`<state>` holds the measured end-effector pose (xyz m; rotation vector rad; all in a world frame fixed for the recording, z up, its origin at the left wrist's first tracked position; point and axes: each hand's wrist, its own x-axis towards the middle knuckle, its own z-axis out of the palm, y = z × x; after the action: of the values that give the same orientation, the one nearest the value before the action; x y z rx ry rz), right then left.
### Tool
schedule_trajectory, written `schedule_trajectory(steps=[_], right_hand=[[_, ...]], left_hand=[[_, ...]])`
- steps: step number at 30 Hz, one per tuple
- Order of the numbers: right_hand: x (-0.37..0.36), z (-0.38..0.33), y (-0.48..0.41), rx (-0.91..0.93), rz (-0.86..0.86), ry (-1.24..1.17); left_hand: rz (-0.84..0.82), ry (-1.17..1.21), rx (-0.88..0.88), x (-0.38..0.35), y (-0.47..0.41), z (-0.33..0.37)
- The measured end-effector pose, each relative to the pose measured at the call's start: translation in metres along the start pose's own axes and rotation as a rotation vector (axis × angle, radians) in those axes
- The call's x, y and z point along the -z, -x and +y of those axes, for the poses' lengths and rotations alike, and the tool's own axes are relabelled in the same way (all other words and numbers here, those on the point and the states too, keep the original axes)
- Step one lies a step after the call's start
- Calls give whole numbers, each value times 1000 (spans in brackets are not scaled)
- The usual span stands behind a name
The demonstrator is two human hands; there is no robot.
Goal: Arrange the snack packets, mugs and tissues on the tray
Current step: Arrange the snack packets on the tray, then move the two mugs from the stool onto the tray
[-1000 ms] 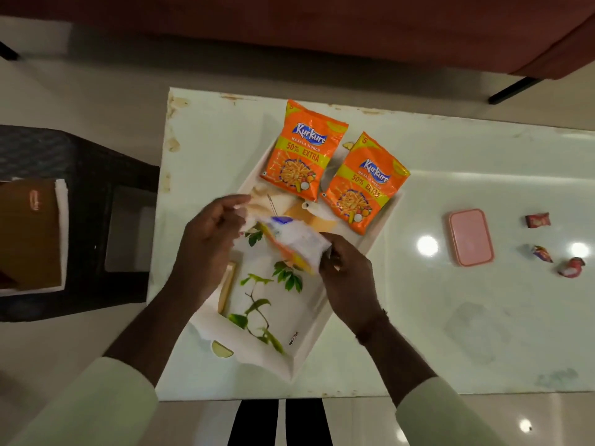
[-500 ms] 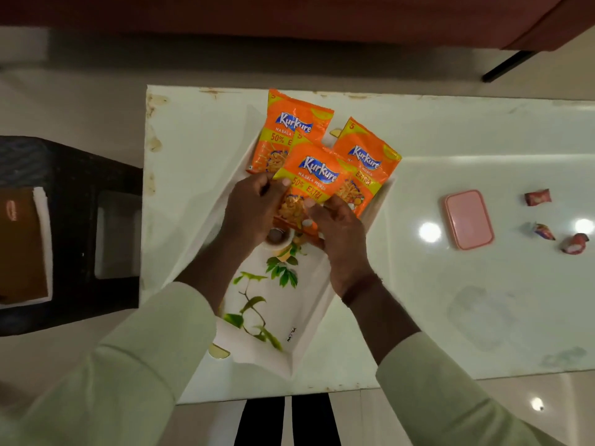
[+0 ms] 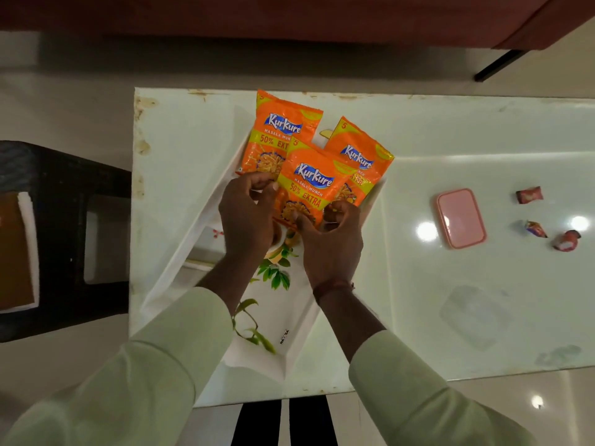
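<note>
Here, the left hand [image 3: 248,217] and right hand [image 3: 331,243] each clamp their grip on the lower part of the front snack packet [image 3: 309,188]. It is held above the white tray [image 3: 180,268] near the table's [image 3: 483,130] left edge, overlapping the left rear packet [image 3: 280,133] and right rear packet [image 3: 363,152].

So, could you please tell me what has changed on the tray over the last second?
The left hand and right hand turned the third packet face up and moved it forward, overlapping the two rear packets on the tray; they still pinch its near edge. The rear packets, pink box and sweets stayed put.
</note>
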<state>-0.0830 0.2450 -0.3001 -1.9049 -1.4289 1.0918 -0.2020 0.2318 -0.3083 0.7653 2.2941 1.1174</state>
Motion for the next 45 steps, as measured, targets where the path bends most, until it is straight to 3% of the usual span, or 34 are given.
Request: schedule_trajectory(steps=[4, 9, 20, 35, 45], right_hand=[[15, 7, 14, 140, 16, 48], [46, 9, 51, 346, -15, 304], [153, -38, 137, 504, -350, 755], [242, -98, 240, 515, -403, 813], [253, -127, 228, 601, -435, 812]], left_hand=[[-44, -65, -108, 20, 21, -9], [-195, -351, -305, 53, 68, -15], [-459, -730, -343, 151, 190, 27], [-488, -776, -386, 254, 266, 93], [-373, -791, -237, 273, 295, 105]])
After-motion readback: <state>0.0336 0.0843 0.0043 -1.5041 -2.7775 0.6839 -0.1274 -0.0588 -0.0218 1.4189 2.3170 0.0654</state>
